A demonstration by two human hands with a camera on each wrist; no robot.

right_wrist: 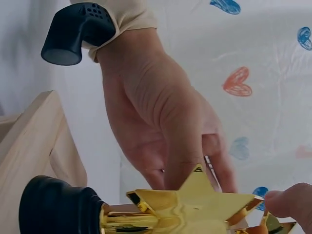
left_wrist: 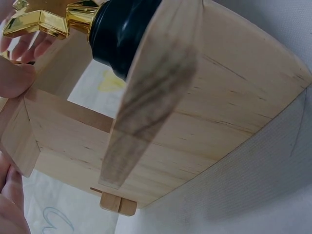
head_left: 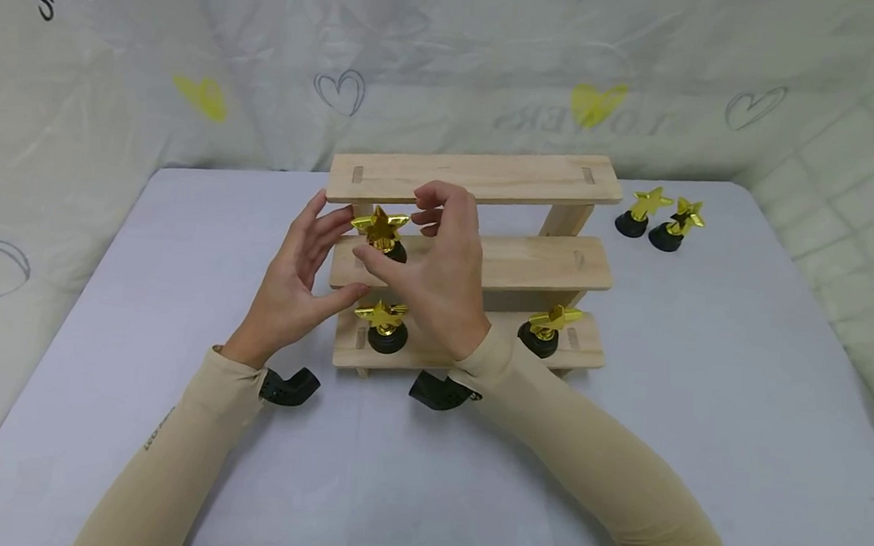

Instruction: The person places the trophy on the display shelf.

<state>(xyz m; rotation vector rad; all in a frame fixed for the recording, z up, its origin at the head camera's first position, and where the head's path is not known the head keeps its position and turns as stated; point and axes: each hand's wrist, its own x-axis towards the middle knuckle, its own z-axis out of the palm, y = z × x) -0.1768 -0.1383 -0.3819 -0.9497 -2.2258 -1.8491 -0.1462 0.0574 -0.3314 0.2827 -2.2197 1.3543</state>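
Note:
A gold star trophy (head_left: 381, 229) with a black base stands on the left end of the wooden shelf's middle tier (head_left: 535, 262). My right hand (head_left: 440, 269) is over this trophy, thumb in front of it and fingers loosely bent beside the star. To the left, my left hand (head_left: 294, 277) curves around the tier's left end, fingers toward the back and thumb low in front. Below the hands, another star trophy (head_left: 387, 328) stands on the bottom tier; in the right wrist view its gold star (right_wrist: 200, 204) partly hides the right fingertips.
A third trophy (head_left: 546, 330) is on the bottom tier's right side. Two trophies (head_left: 644, 210) stand on the white table (head_left: 702, 364) right of the shelf. The top tier (head_left: 473, 177) overhangs behind the hands. A printed curtain (head_left: 450, 65) hangs behind the table.

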